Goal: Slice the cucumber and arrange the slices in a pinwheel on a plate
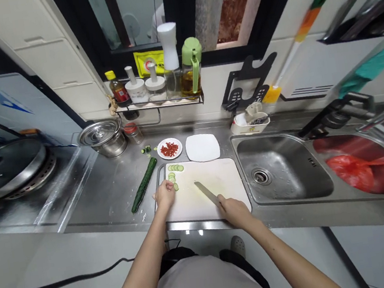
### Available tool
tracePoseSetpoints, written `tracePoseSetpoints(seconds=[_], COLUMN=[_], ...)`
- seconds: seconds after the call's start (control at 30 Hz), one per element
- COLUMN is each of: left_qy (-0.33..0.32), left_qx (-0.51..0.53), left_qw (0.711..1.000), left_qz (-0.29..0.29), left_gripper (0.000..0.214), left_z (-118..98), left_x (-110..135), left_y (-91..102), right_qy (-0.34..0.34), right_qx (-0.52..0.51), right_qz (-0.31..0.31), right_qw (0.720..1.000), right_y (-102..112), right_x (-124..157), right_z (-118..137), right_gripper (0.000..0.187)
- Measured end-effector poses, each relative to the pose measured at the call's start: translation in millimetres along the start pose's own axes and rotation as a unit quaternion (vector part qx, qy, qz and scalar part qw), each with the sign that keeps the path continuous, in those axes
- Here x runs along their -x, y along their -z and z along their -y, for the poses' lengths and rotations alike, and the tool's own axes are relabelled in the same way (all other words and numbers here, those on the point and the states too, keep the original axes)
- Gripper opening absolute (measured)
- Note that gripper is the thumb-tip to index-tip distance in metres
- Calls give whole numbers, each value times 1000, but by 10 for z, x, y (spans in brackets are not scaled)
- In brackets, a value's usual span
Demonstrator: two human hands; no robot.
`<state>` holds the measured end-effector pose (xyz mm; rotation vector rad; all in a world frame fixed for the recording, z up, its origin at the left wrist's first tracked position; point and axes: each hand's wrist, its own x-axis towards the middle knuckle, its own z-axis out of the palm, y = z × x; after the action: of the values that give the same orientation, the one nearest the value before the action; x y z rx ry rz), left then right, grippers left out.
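Note:
A white cutting board [215, 179] lies on the steel counter before me. Several green cucumber slices [175, 168] sit at its far left corner and along its left edge. My left hand [164, 195] rests curled on the board's left edge, right beside the nearest slices; what it holds, if anything, is hidden. My right hand [232, 210] grips the handle of a kitchen knife [206, 192], whose blade points up-left over the board's middle. A whole cucumber [143, 184] lies on the counter left of the board.
Behind the board stand a small plate of red chilli pieces [169, 148] and an empty white dish [202, 147]. A lidded steel pot [102, 137] and a stove wok lid [0, 167] sit left. The sink [283, 173] and a red-bagged basin [368, 165] lie right.

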<state>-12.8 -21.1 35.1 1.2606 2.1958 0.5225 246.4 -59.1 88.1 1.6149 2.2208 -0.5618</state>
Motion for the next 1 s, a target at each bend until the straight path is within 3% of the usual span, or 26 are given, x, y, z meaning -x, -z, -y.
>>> tracePoseSetpoints(seconds=[0.13,0.33,0.73,1.0], left_qy=[16,26,9,-41], left_qx=[7,7,-98,-93], left_qw=[1000,1000,995,993], left_qz=[-11,-9,-37,-56], left_gripper=[14,15,18,25], left_z=[81,39,-22,-274], left_x=[-65,-172,-137,-231], left_y=[43,55,44,1], right_qy=[-22,-30,-36,-41], right_qx=[-2,3,-5,-4], right_qz=[-8,-16,-7,-6], right_qw=[1000,999,999,999], right_y=[-16,24,44,-47], right_x=[-48,-88,-90,-127], right_z=[-82,-98,-86,-92], right_gripper=[27,28,30,27])
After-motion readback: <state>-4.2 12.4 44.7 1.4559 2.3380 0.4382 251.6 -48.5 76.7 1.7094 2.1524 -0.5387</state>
